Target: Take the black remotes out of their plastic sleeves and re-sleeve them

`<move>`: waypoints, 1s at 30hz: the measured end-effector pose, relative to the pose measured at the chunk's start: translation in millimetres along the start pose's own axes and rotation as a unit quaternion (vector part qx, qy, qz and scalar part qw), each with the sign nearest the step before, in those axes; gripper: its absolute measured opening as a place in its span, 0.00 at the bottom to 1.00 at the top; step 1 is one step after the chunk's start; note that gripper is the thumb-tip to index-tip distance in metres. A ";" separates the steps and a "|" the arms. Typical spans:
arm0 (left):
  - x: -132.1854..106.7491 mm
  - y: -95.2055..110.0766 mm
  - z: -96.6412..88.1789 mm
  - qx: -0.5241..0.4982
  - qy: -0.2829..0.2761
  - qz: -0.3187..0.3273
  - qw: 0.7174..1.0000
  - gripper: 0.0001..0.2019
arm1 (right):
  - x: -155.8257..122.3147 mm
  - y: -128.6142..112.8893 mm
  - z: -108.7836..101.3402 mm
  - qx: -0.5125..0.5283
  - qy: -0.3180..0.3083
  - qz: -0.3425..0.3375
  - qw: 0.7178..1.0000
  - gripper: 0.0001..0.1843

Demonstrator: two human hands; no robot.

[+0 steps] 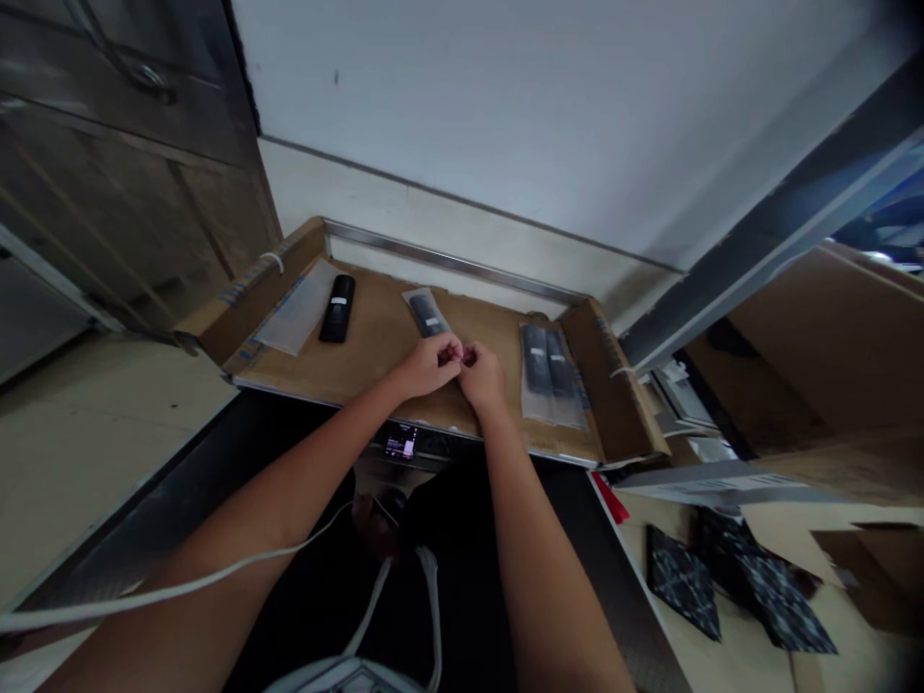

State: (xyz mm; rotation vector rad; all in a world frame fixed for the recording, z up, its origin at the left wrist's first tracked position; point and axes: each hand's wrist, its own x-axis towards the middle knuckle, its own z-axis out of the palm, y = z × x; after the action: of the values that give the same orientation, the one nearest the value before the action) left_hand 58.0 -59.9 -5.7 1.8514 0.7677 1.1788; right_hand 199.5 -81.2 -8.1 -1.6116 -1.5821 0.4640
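My left hand [431, 366] and my right hand [482, 377] meet at the near end of a frosted plastic sleeve [427, 310]. Both are closed in a pinch on that end, partly covering it. Inside the sleeve lies a dark, elongated item with a white label. To the left, a bare black elongated device [337, 308] with a white label rests on the cardboard, beside a flat frosted sleeve [297, 310]. On the right side, another frosted sleeve [550, 404] encloses two dark labelled items.
The cardboard-lined tray [375, 371] has raised sides left and right. A lit phone [400, 442] sits below its front edge. A white cable [238, 566] crosses over my left forearm. Dark patterned packages [682, 577] and a cardboard box [877, 568] lie on the floor at right.
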 end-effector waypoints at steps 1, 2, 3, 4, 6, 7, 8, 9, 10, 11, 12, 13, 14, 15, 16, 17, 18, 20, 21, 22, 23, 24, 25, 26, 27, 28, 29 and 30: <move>-0.3 -0.1 -0.3 0.002 0.000 0.002 1.000 0.07 | 0.4 1.2 -0.1 0.009 -0.008 -0.002 1.000 0.03; -0.8 0.4 -0.7 0.012 -0.002 0.005 1.000 0.07 | 0.8 2.5 -0.2 0.020 -0.015 -0.004 1.000 0.04; -1.6 1.6 -1.2 0.029 -0.003 0.009 1.000 0.07 | 1.2 3.9 -0.3 0.031 -0.021 -0.007 0.999 0.05; -2.7 3.5 -1.8 0.056 -0.001 0.015 0.998 0.06 | 1.6 5.0 -0.4 0.042 -0.025 -0.008 0.999 0.05; -5.4 8.8 -2.7 0.127 0.007 0.027 0.991 0.06 | 2.0 6.8 -0.4 0.054 -0.027 -0.005 0.998 0.07; -6.9 11.6 -3.0 0.163 0.011 0.028 0.986 0.05 | 2.1 7.4 -0.2 0.059 -0.028 -0.003 0.998 0.07; -8.3 14.2 -3.1 0.196 0.015 0.026 0.980 0.04 | 2.1 7.8 0.0 0.064 -0.031 0.000 0.997 0.08; -9.7 16.3 -3.1 0.223 0.014 0.019 0.975 0.03 | 2.0 7.9 0.2 0.069 -0.035 0.002 0.997 0.07; -10.9 17.6 -2.9 0.245 0.011 0.010 0.969 0.03 | 1.9 7.7 0.4 0.073 -0.038 0.002 0.997 0.07; -11.8 18.3 -2.7 0.261 0.007 0.002 0.965 0.04 | 1.6 7.1 0.5 0.072 -0.040 0.003 0.997 0.06; -12.6 18.2 -2.4 0.272 0.002 -0.004 0.962 0.04 | 1.2 6.0 0.5 0.065 -0.039 0.005 0.997 0.05; -13.1 17.7 -2.1 0.278 -0.002 -0.005 0.961 0.05 | 0.7 4.6 0.3 0.050 -0.034 0.009 0.998 0.04; -13.3 16.8 -2.0 0.279 -0.005 -0.003 0.960 0.05 | 0.2 2.9 0.1 0.030 -0.029 0.013 0.999 0.04; -13.4 15.8 -1.9 0.276 -0.008 0.001 0.961 0.06 | -0.4 0.9 -0.3 0.009 -0.026 0.016 1.000 0.04; -13.4 14.7 -2.0 0.272 -0.011 0.006 0.962 0.06 | -0.9 -1.0 -0.6 -0.011 -0.024 0.018 1.000 0.04; -13.2 13.7 -2.1 0.267 -0.015 0.011 0.963 0.06 | -1.4 -2.9 -0.8 -0.029 -0.021 0.020 0.999 0.04; -13.0 12.8 -2.3 0.262 -0.018 0.013 0.965 0.05 | -1.8 -4.7 -0.8 -0.047 -0.019 0.023 0.998 0.04; -12.3 11.2 -2.9 0.245 -0.023 0.014 0.969 0.05 | -2.5 -7.5 -0.2 -0.085 -0.010 0.032 0.996 0.06; -11.9 10.4 -3.2 0.233 -0.025 0.014 0.972 0.05 | -2.8 -8.6 0.3 -0.105 -0.004 0.038 0.994 0.06; -11.5 9.7 -3.5 0.218 -0.027 0.014 0.975 0.05 | -3.2 -9.4 0.8 -0.124 0.001 0.045 0.991 0.06; -11.1 9.1 -3.7 0.203 -0.028 0.015 0.979 0.05 | -3.6 -10.1 1.4 -0.142 0.005 0.051 0.989 0.06; -10.7 8.7 -3.8 0.191 -0.028 0.017 0.981 0.06 | -4.0 -10.5 1.8 -0.156 0.009 0.055 0.986 0.06; -10.4 8.4 -3.8 0.182 -0.027 0.021 0.983 0.06 | -4.4 -10.6 2.2 -0.164 0.011 0.054 0.985 0.06; -10.3 8.3 -3.8 0.177 -0.025 0.026 0.984 0.07 | -4.7 -10.6 2.3 -0.168 0.011 0.050 0.984 0.06; -10.3 8.3 -3.8 0.173 -0.022 0.032 0.984 0.08 | -4.9 -10.2 2.3 -0.168 0.010 0.043 0.985 0.05; -10.3 8.3 -3.8 0.170 -0.018 0.039 0.985 0.09 | -5.1 -9.6 2.2 -0.164 0.008 0.035 0.986 0.05; -10.5 8.2 -4.0 0.165 -0.016 0.045 0.985 0.09 | -5.1 -8.9 2.1 -0.158 0.004 0.028 0.987 0.05; -10.6 7.9 -4.1 0.159 -0.013 0.046 0.986 0.09 | -5.0 -8.0 2.0 -0.151 0.001 0.024 0.988 0.05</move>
State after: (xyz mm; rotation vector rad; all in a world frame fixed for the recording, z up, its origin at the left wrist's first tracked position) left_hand 50.7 -71.2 -2.6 2.1802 0.9046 1.1376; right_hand 192.1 -86.4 -4.7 -1.8789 -1.6765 0.2556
